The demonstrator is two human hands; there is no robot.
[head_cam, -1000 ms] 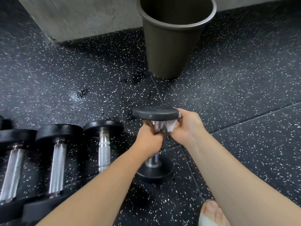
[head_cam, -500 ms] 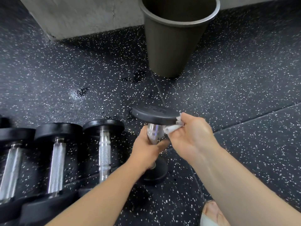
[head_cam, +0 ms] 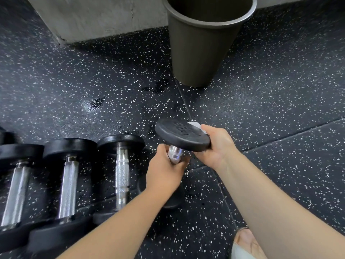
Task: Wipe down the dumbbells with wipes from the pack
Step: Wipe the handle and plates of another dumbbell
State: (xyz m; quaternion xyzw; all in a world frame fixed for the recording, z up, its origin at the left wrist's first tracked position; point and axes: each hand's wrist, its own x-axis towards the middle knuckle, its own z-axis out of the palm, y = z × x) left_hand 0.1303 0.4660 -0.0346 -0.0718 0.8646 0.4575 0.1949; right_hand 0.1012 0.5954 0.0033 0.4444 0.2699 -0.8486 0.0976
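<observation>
left hand (head_cam: 164,172) grips the dumbbell (head_cam: 183,135) by its handle, right hand (head_cam: 216,146) clamps a wipe (head_cam: 196,126) on its top disc; the row of dumbbells (head_cam: 121,165) left of both hands likely awaits wiping

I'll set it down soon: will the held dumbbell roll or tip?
Likely heavy: the dumbbell has thick dark heads and a metal handle, gripped by the left hand. Laid sideways, its round heads would probably roll.
</observation>
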